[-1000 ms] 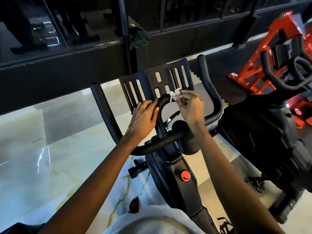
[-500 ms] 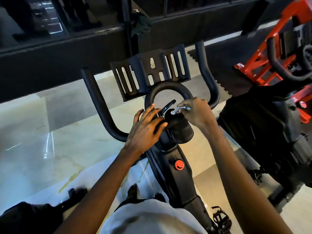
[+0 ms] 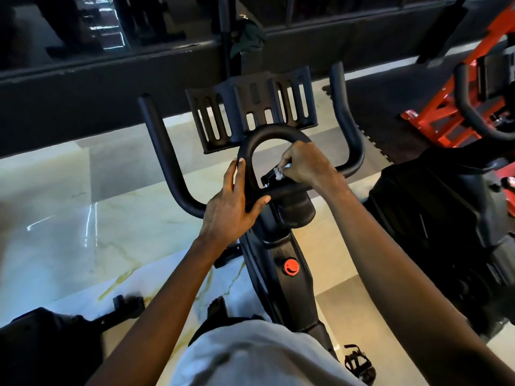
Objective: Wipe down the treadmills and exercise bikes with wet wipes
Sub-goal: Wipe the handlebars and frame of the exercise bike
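A black exercise bike point(image 3: 281, 274) stands in front of me, with curved handlebars point(image 3: 164, 162), a centre loop grip point(image 3: 274, 132) and a slotted tablet holder point(image 3: 250, 107). My left hand point(image 3: 231, 201) rests on the loop's left side where it meets the crossbar, thumb hooked over the bar and fingers straight. My right hand point(image 3: 303, 162) pinches a small crumpled white wet wipe point(image 3: 278, 171) against the black lever just inside the loop. A red knob point(image 3: 291, 266) sits lower on the frame.
A second black bike point(image 3: 446, 218) stands close on the right, with a red machine point(image 3: 459, 107) behind it. A dark low wall point(image 3: 83, 87) runs across the back. Glossy marble floor point(image 3: 69, 218) lies to the left, a pedal point(image 3: 358, 363) at bottom right.
My right hand carried the wipe down from the top of the loop grip to the lever inside it. My left hand slid down onto the loop's lower left side.
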